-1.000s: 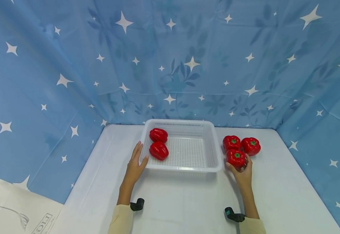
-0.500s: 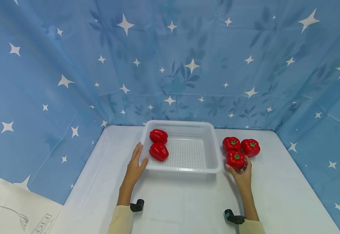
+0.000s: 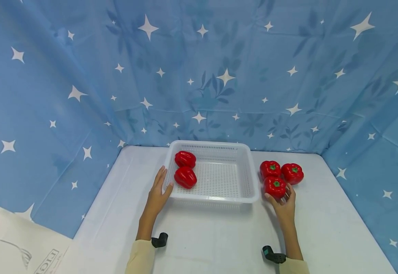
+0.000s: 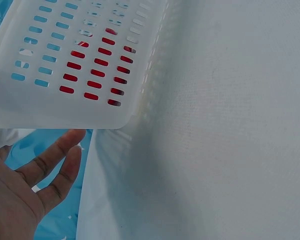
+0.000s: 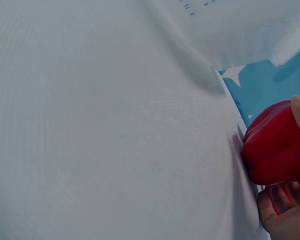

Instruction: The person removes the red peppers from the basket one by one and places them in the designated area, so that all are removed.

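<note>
On the right of the table, my right hand (image 3: pixel 285 208) holds the nearest red bell pepper (image 3: pixel 275 186), thumb at its left and fingers round its right side. In the right wrist view that bell pepper (image 5: pixel 272 147) fills the space between thumb and fingers. Just behind it sit two more red bell peppers, one at left (image 3: pixel 270 168) and one at right (image 3: pixel 292 173), green stems up. My left hand (image 3: pixel 156 199) rests by the left front corner of a white plastic basket (image 3: pixel 216 198), fingers extended along its side. Two red bell peppers (image 3: pixel 185 177) lie on their sides inside, at the left.
A white cloth covers the table (image 3: pixel 212 236). Blue star-patterned curtains (image 3: pixel 219 76) hang close behind the basket and along both sides. Pale printed cloth (image 3: pixel 21 239) shows at the lower left. The basket's right wall stands close beside the peppers on the table.
</note>
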The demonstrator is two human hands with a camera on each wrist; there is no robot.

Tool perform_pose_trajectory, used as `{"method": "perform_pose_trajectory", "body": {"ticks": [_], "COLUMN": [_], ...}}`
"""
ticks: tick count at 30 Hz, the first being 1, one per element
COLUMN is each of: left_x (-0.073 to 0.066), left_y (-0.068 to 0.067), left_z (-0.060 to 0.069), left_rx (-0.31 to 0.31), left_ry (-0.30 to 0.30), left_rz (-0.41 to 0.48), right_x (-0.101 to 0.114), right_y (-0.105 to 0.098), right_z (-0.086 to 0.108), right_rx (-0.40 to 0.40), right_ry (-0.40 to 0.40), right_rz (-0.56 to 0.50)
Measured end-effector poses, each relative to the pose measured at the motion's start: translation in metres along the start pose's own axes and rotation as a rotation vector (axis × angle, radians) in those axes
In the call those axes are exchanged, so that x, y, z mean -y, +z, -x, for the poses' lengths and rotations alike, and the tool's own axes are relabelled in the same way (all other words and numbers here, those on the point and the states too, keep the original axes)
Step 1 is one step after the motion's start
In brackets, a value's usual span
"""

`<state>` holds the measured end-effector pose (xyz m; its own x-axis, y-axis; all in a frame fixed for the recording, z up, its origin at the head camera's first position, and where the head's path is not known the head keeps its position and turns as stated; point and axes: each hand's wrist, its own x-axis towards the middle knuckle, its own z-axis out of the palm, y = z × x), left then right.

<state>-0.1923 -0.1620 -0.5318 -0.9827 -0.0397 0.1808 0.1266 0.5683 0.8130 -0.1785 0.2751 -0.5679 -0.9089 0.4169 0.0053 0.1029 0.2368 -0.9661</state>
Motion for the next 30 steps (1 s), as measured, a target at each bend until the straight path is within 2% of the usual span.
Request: {"method": "perform_pose_trajectory", "body": {"ticks": [9,16,24,30], "left_x": [0.0,0.001,0.002,0.003], "left_y": [0.0,0.0,0.001,0.002], "left_z": [0.002,0.001,-0.001,-0.001], "left_rx": [-0.005,0.004,-0.004,-0.007], "left_ry": [0.003,-0.004,0.003,0.003], "left_rz": [0.007,0.007,0.006,0.004], "right_x": [-0.003,0.009,0.03,0.052], "right_y": [-0.006,-0.012,-0.022,-0.022], "right_z": [0.003,0.003,0.005,0.005], "right_rx": [-0.02,-0.082,-0.185,-0.265], "right_ry": [-0.013,-0.062,-0.191,-0.284], "right_rz": [0.019,0.062,0.121,0.075]}}
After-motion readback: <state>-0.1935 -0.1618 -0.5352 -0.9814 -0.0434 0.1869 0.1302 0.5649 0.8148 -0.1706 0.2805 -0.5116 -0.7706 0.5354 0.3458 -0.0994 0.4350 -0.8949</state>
